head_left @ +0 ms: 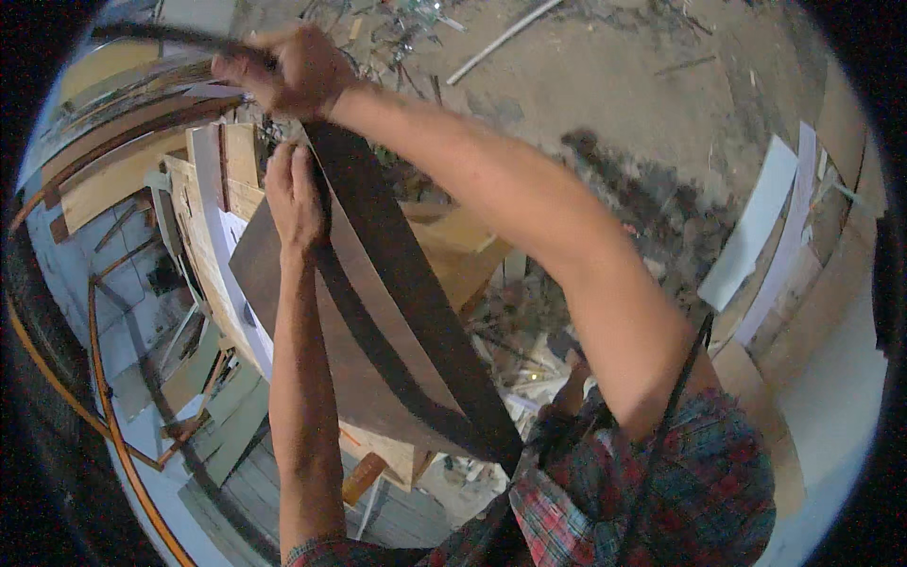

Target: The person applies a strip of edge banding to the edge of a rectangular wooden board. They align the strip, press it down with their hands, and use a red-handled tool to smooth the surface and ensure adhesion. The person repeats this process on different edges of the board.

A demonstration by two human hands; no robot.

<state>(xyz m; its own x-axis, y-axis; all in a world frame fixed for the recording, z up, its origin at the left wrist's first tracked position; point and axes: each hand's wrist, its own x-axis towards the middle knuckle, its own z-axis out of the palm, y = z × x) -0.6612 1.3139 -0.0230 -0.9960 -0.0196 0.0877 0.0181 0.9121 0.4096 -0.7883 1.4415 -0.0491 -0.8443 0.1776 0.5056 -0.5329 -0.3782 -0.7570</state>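
Note:
A long dark brown board (359, 350) slants from my body toward the upper left, its broad face and dark, thick edge (397, 246) both showing. My left hand (298, 198) lies against the board near its far end, fingers stretched out and close together; its thumb is hidden. Beyond that end, my right hand (298, 71) is closed round a thin, flexible dark strip (170, 35) that trails off to the left. Motion blurs the strip and the right fingers. Whether the strip joins the board's edge behind the hand I cannot tell.
Wooden boards and offcuts (132, 180) are stacked at the left, beside an orange-edged frame (104, 397). A white tube (501, 42) lies on the littered floor (642, 76). Pale panels (751, 227) lean at the right. Below the board is a brown cylindrical piece (364, 477).

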